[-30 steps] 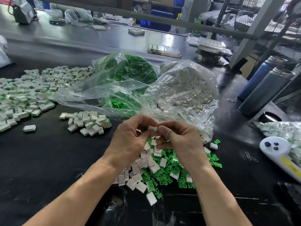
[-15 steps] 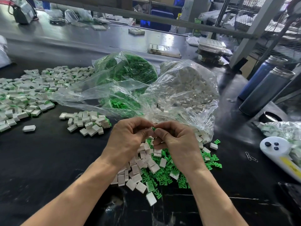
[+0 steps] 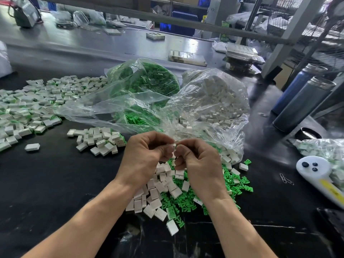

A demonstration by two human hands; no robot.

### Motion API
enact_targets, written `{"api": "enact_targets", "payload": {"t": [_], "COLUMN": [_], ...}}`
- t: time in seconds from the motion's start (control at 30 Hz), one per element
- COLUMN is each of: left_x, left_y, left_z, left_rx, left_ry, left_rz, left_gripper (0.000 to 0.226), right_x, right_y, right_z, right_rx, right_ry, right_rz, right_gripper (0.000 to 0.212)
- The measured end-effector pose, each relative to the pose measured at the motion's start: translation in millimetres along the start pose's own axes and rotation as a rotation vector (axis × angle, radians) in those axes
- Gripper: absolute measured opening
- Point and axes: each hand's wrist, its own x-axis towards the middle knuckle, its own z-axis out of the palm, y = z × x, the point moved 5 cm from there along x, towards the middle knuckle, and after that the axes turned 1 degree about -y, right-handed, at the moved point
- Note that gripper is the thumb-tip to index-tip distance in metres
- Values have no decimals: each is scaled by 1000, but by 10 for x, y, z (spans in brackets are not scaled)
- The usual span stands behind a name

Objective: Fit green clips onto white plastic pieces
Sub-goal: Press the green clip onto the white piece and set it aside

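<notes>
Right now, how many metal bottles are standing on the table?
2, both at the table's right edge: the blue bottle farther back, the grey bottle beside it, nearer. None looks hidden.

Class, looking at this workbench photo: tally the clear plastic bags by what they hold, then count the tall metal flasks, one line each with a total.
Bag of green clips: 1
Bag of white pieces: 1
Bag of mixed green-and-white parts, at the right edge: 1
Tall metal flasks: 2
Total: 5
</notes>
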Motion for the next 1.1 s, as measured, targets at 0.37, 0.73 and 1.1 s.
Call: {"api": "enact_targets", "payload": {"t": [0.37,0.73,1.1], "left_x": [-15,7,2], "left_y": [16,64,-7], "left_z": [66,38,74], "left_rx": [-43,-21,45], "left_ry": [34,28,-30], "left_rz": [13,42,42], "left_gripper": [18,21,17], "right_x": [-30,-41,-34], "right_y": [-75,-116,-122], "right_z": [-12,-8,-41], "right_rx": [-53,15,210], "right_ry": [16,48,8], "right_rz": [-4,-2,17], "right_gripper": [17,18,22]}}
